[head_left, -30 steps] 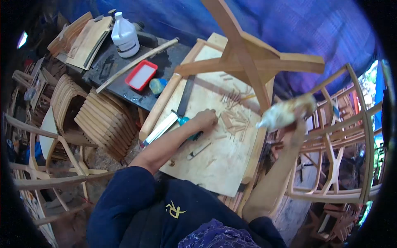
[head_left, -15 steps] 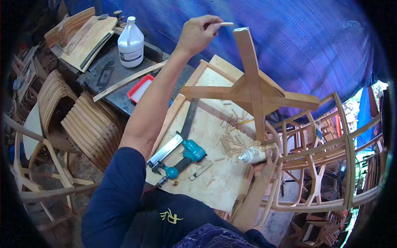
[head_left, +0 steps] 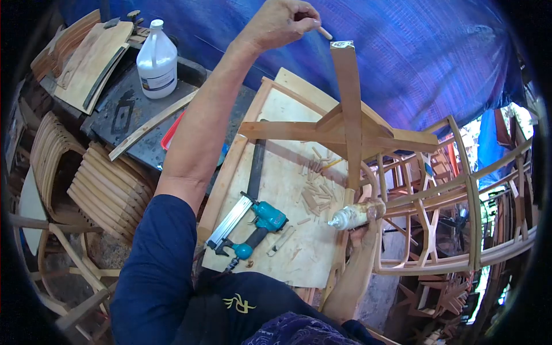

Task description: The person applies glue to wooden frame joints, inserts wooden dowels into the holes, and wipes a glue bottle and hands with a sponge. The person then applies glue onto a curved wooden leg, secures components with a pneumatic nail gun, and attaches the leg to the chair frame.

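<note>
My left hand (head_left: 284, 24), raised at the top, pinches a short wooden dowel (head_left: 326, 34) between thumb and fingers. The dowel tilts down toward the top of an upright leg on a cross-shaped wooden frame (head_left: 347, 86), with a small gap between them. White, wet-looking glue (head_left: 342, 44) covers that leg's end. Lower right, my right hand (head_left: 361, 234) is wrapped round a white squeeze bottle (head_left: 357, 215) lying on its side, nozzle pointing left; its fingers are partly hidden. The bottle is beside the lower part of the frame.
Loose dowels (head_left: 313, 192) lie scattered on the pale board (head_left: 282, 172). A teal nail gun (head_left: 267, 217) rests there too. Left stand a white jug (head_left: 157, 66), a red tray (head_left: 171, 133) and stacked curved wood parts (head_left: 106, 192). Chair frames (head_left: 425, 207) crowd the right; a blue tarp (head_left: 414, 63) hangs behind.
My left hand has risen slightly and tipped the dowel from nearly level to slanting downward, close to the glued leg end. The view has shifted a little. My right hand still holds the bottle.
</note>
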`<state>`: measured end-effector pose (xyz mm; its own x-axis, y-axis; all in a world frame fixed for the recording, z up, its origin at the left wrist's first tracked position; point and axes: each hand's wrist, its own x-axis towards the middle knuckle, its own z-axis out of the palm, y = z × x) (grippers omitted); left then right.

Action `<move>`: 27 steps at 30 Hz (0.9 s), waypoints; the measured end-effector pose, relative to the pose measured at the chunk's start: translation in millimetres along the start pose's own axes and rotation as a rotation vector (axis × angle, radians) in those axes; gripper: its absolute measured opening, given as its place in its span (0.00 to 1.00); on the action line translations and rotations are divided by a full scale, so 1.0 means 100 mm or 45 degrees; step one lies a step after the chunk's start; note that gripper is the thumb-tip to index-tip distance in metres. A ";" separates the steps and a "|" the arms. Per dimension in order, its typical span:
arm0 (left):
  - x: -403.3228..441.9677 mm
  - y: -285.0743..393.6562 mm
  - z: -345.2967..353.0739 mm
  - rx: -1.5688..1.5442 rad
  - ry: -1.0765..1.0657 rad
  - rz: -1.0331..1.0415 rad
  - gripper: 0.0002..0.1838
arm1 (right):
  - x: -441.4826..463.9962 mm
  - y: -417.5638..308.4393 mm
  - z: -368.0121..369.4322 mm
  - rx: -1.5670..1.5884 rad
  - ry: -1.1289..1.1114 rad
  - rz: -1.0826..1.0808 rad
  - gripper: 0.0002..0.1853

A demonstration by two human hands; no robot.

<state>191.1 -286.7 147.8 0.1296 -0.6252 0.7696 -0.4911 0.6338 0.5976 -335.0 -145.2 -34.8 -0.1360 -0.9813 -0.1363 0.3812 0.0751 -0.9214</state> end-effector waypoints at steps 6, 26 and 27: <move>-0.13 0.12 0.10 0.016 0.022 0.003 0.09 | -0.14 -0.03 0.22 0.047 0.045 -0.040 0.35; 0.20 0.26 0.16 -0.175 -0.074 0.067 0.10 | -0.03 0.02 0.22 0.052 0.011 -0.102 0.38; 0.26 0.25 0.16 -0.188 -0.114 0.048 0.10 | -0.04 0.00 0.26 0.036 0.019 -0.112 0.37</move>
<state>168.4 -294.4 179.5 0.0334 -0.6337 0.7729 -0.3614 0.7133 0.6005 -310.6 -145.4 -24.8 -0.1835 -0.9811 -0.0608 0.3932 -0.0166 -0.9193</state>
